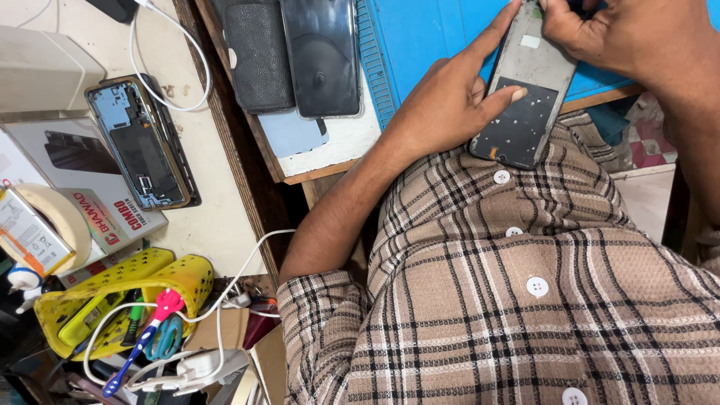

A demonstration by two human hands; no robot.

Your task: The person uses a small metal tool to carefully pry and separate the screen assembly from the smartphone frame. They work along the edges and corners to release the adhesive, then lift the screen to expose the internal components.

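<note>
Your left hand (450,101) grips the phone panel (525,94) against your chest, fingers wrapped around its left edge. Your right hand (622,37) pinches the panel's far end above the blue mat (427,34).

you were sitting in a small phone repair workshop. an opened phone frame (142,144) lay on the side counter, more phones and a back cover (321,56) sat by a blue work mat (435,34), and a yellow basket (112,296) held scissors, a toothbrush and tools among white cables (225,285).
</note>
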